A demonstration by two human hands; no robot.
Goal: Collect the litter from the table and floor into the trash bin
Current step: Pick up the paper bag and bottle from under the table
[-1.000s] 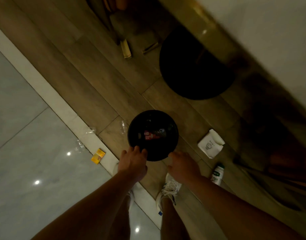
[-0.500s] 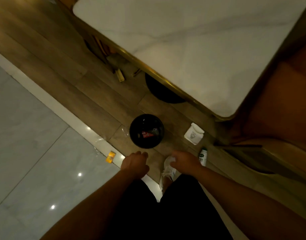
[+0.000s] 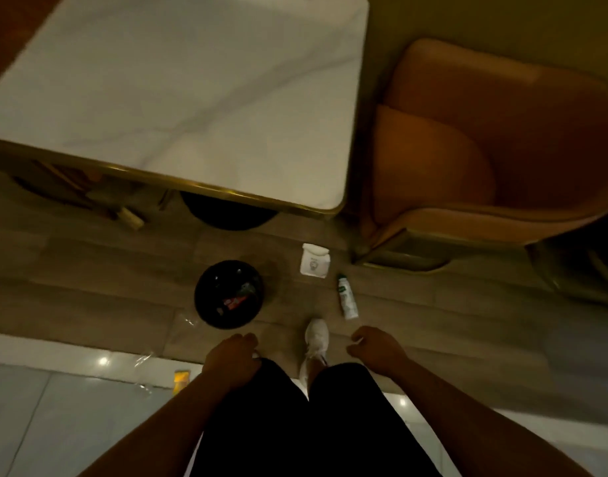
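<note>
White plastic, the bottle (image 3: 346, 297) is lying on the floor just right of the trash bin (image 3: 228, 293), probably light and slippery, best gripped mid-body, while the left hand (image 3: 232, 358) and right hand (image 3: 376, 347) are hanging loosely curled, holding nothing.

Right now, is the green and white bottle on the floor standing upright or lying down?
Lying down. The bottle rests on its side on the wooden floor, its full length visible.

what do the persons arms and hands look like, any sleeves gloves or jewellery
Both forearms are bare, with no sleeve in view. The left hand and the right hand have no gloves, and no watch, ring or wristband shows in this dim picture. Below them the person wears black shorts and a white sneaker.
</note>
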